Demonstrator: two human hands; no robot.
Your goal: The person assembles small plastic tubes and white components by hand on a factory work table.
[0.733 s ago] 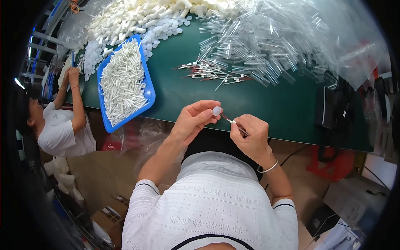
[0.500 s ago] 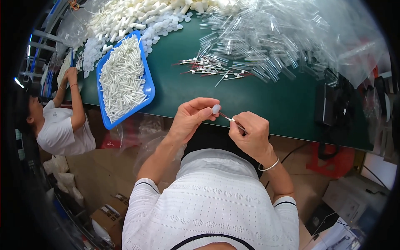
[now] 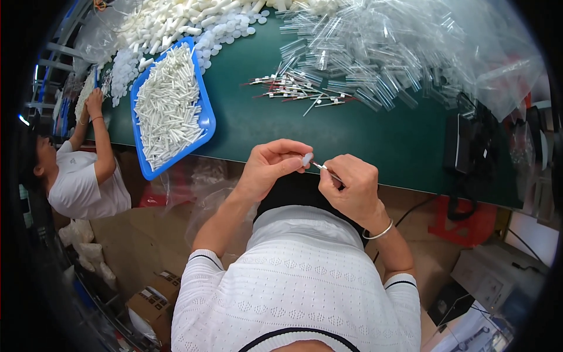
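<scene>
My left hand [image 3: 271, 167] pinches a small translucent white disc [image 3: 307, 158] between thumb and fingers, just past the table's near edge. Closed around a thin rod with a white collar [image 3: 320, 166] is my right hand [image 3: 353, 183]. The rod's dark, narrow tip points at the disc and meets it or nearly so; I cannot tell which. Part of the rod is hidden inside my right fingers. Similar thin rods with white collars and red ends [image 3: 287, 87] lie in a loose heap on the green table [image 3: 258, 129] beyond my hands.
A blue tray [image 3: 209, 120] of short white sticks stands left. Behind it lie more translucent discs [image 3: 234, 24] and cream-coloured plugs [image 3: 176, 23]. Clear tubes [image 3: 375, 58] are piled at the back right, near a black box [image 3: 458, 144]. A co-worker [image 3: 88, 176] works at far left.
The disc has tilted in my left fingers, and my right hand has moved slightly left, bringing the rod's tip closer to it. The view has shifted a little.
</scene>
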